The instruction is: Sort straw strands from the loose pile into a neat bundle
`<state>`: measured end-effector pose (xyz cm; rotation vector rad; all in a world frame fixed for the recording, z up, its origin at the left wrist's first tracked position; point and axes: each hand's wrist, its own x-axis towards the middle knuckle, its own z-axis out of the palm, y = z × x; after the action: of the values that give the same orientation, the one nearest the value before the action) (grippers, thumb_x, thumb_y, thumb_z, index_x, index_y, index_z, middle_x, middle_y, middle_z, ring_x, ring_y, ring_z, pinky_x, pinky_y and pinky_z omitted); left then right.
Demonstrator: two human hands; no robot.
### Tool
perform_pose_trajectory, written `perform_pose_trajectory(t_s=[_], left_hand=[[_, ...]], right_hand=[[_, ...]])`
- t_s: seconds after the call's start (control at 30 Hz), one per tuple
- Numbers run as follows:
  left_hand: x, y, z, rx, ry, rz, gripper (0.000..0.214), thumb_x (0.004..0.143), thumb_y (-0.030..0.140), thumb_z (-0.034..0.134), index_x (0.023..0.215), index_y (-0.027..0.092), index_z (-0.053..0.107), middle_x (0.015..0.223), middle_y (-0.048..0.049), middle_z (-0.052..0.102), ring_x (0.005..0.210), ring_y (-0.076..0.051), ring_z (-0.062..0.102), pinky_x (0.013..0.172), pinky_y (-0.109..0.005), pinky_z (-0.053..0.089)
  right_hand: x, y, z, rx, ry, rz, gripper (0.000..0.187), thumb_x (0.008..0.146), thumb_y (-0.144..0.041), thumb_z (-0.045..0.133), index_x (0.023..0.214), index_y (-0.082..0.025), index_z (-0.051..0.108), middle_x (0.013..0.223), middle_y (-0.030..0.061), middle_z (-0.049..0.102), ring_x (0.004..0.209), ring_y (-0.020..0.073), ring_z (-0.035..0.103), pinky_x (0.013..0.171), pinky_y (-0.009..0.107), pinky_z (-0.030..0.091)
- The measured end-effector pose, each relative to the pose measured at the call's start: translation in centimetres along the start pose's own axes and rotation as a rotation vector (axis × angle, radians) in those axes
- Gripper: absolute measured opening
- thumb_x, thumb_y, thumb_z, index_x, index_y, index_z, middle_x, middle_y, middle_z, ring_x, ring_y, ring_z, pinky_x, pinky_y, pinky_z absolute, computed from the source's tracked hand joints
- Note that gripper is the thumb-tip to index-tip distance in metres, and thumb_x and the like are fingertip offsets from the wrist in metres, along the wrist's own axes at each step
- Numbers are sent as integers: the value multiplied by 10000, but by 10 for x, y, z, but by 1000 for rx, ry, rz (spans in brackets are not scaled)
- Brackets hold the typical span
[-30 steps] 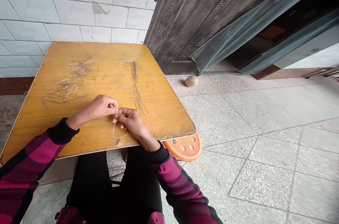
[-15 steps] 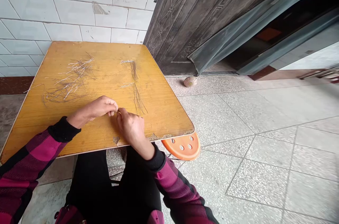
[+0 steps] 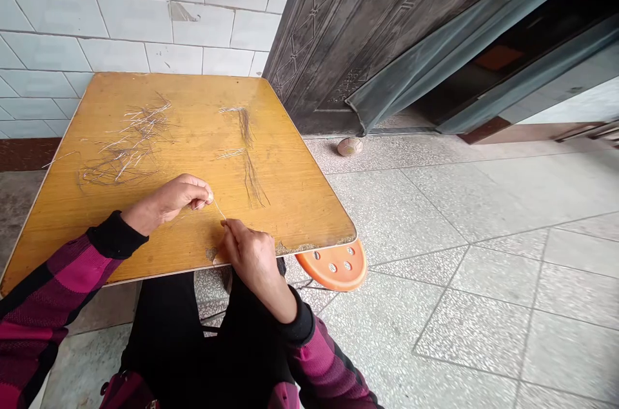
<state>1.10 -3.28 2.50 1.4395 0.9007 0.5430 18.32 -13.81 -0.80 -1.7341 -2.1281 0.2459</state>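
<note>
Between my two hands runs a thin pale strand (image 3: 219, 209), perhaps wire or thread. My left hand (image 3: 182, 196) pinches its upper end above the wooden table (image 3: 193, 119). Closed near the table's front edge, my right hand (image 3: 249, 251) grips the lower end. Ahead of my left hand lies a tangled heap of thin strands (image 3: 128, 144), some dark and some whitish. Two tidier bundles lie to the right: a far bundle (image 3: 244, 125) and a nearer bundle (image 3: 252, 180), each with white ends pointing left and dark lengths trailing toward me.
An orange stool (image 3: 336, 265) with holes is partly under the table's right front corner. A round pale object (image 3: 349, 146) rests on the floor by the dark carved door (image 3: 333, 48). White tiled wall (image 3: 135, 15) stands behind the table; a grey-green curtain (image 3: 411, 73) hangs at the doorway.
My right hand has moved toward me and slightly right, away from my left hand. A length of strand now shows between them. My left hand has barely moved.
</note>
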Motion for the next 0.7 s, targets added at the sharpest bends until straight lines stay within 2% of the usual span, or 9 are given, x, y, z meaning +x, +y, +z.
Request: perform_pose_trajectory(t_s=[0.17, 0.37, 0.47, 0.7], left_hand=[[-2, 3, 0, -6, 3, -25, 201, 640, 211, 544, 463, 164, 462, 492, 14, 419, 496, -82, 355, 493, -252, 293], [-1, 3, -6, 23, -5, -13, 218, 669, 216, 536, 476, 169, 447, 493, 19, 401, 486, -81, 346, 497, -260, 287], [-2, 5, -11, 43, 17, 3, 215, 697, 227, 533, 497, 166, 480, 487, 13, 420, 479, -82, 355, 491, -259, 293], [1, 2, -12, 61, -57, -13, 196, 670, 232, 550, 497, 164, 487, 504, 12, 431, 487, -80, 357, 492, -251, 292]], right_hand=[[-18, 7, 2, 128, 30, 21, 308, 932, -214, 414, 1138, -170, 639, 649, 41, 706, 575, 153, 668, 580, 212, 475], [-41, 7, 4, 416, 32, 59, 311, 954, -229, 399, 1178, -162, 605, 768, 60, 741, 677, 169, 710, 650, 247, 548], [-52, 5, 8, 613, 17, 102, 282, 968, -243, 387, 1141, -163, 594, 785, 54, 739, 697, 161, 716, 662, 251, 563], [-72, -1, 16, 972, -79, 216, 276, 978, -362, 404, 1022, -186, 612, 822, 58, 721, 667, 155, 709, 620, 266, 578]])
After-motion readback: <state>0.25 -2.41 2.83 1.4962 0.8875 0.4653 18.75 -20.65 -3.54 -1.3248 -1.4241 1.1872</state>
